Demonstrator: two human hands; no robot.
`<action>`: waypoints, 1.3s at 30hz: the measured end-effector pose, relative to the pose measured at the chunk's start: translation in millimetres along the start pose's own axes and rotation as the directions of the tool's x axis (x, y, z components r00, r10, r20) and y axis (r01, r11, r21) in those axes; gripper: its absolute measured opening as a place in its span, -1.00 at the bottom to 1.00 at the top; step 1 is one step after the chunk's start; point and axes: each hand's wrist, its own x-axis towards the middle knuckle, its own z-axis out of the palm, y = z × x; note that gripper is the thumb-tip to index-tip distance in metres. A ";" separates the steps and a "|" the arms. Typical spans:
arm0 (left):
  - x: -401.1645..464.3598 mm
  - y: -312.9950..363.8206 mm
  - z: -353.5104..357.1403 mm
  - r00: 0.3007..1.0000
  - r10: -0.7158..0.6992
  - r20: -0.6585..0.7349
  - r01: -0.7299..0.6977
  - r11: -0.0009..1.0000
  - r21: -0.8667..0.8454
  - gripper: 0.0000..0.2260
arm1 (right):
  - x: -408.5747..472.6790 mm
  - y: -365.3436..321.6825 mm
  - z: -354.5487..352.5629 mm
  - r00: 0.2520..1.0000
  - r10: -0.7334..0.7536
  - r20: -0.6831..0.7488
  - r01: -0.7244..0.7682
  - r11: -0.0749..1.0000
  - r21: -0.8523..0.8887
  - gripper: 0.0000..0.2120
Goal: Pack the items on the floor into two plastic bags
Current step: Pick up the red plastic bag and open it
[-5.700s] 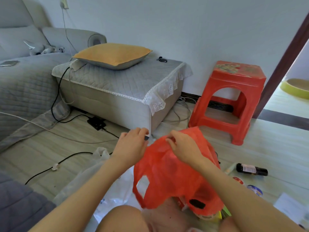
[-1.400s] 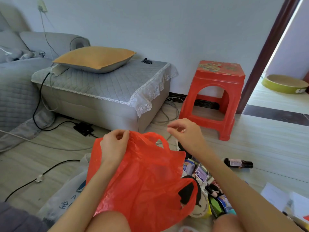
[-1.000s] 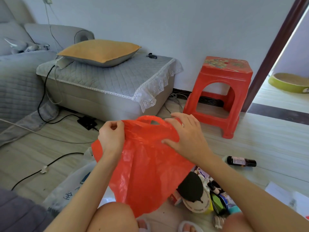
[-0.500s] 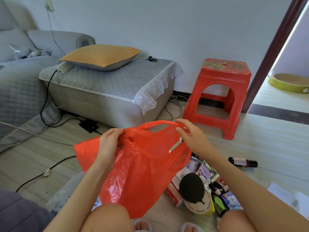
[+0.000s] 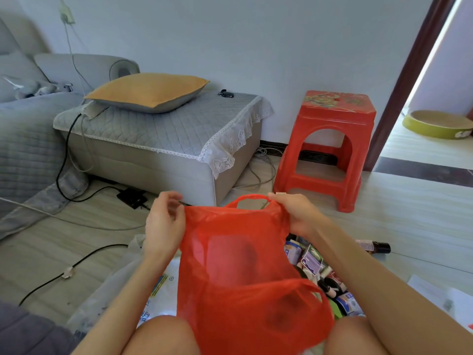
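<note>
A thin red plastic bag [image 5: 238,272] hangs in front of my knees. My left hand [image 5: 163,224] pinches its upper left edge, and my right hand [image 5: 297,213] grips the upper right edge by a handle loop. The bag's lower part drapes over a pile of small items [image 5: 317,267] on the floor: boxes, tubs and little bottles, partly hidden behind it. A dark brown bottle [image 5: 373,246] lies alone further right. A clear, printed plastic bag [image 5: 122,288] lies flat on the floor at my left.
A red plastic stool [image 5: 330,147] stands ahead on the right. A grey ottoman [image 5: 163,147] with an orange pillow [image 5: 148,92] is ahead left, with black cables [image 5: 76,262] across the floor. White papers [image 5: 445,298] lie at right.
The bag has been pulled straighter and now hangs upright between both hands. My right hand has shifted from the bag's front to its right top edge.
</note>
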 end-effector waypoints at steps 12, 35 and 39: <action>-18.8 20.0 19.6 0.664 0.437 0.606 -0.592 0.803 0.069 -0.53 | -9.8 -6.5 19.9 0.956 0.228 0.182 -0.258 0.954 0.155 -0.69; -2.1 32.6 13.1 0.970 -0.240 -0.039 0.222 0.942 -0.252 -0.90 | -30.4 3.4 35.0 0.774 -0.610 0.168 0.555 0.527 -0.644 -0.90; -4.1 19.2 4.5 0.951 -0.256 0.176 0.301 0.899 -0.318 -0.80 | -39.8 -21.5 4.1 0.948 -0.201 0.248 0.235 0.965 -0.114 -0.84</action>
